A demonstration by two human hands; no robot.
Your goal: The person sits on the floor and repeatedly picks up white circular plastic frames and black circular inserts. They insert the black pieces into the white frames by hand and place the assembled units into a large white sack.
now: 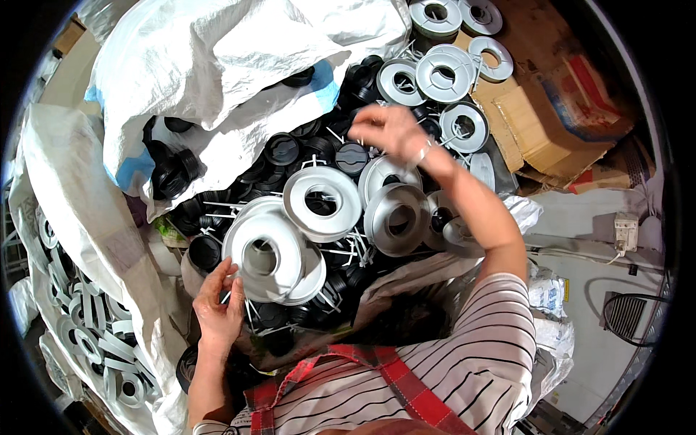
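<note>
At the lower left of the pile, my left hand (220,308) pinches the rim of a pale grey plastic ring (285,278) with a wide central hole. This ring lies over other grey rings, partly hiding them. Beside it rests another broad grey ring (293,196). My right hand (391,134) is raised over the far part of the pile, near a round black cap (351,158). Motion smears its fingers, so whether they hold anything is unclear. Black caps and thin white plastic stems (355,246) fill the gaps beneath the rings.
A large white woven sack (239,65) drapes over the far left. Another sack (87,239) stands at the left, with grey rings (87,341) beside it. Cardboard (544,123) lies at the far right. A white socket box (625,232) with a cable sits at right.
</note>
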